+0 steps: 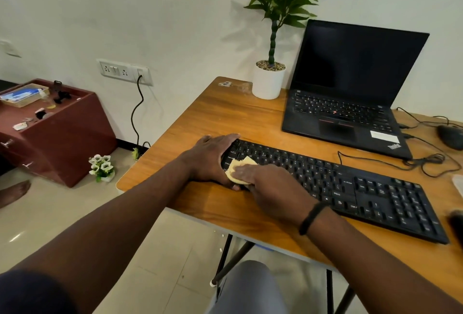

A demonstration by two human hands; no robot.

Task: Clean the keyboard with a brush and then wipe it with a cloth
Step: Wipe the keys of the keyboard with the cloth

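A black keyboard [350, 185] lies slanted across the wooden table [225, 118]. My left hand [210, 155] grips the keyboard's left end, fingers curled over its far edge and thumb at its near edge. My right hand [273, 188] presses a small yellow cloth [240, 167] onto the keys at the left end, with its fingers laid flat over the cloth. A dark, blurred object [457, 226] at the right frame edge may be the brush; I cannot tell.
An open black laptop [350, 88] stands behind the keyboard, with a potted plant [269, 80] to its left. A mouse [451, 135] and tangled cables [426, 160] lie at the right. A maroon cabinet [57, 133] stands on the floor to the left.
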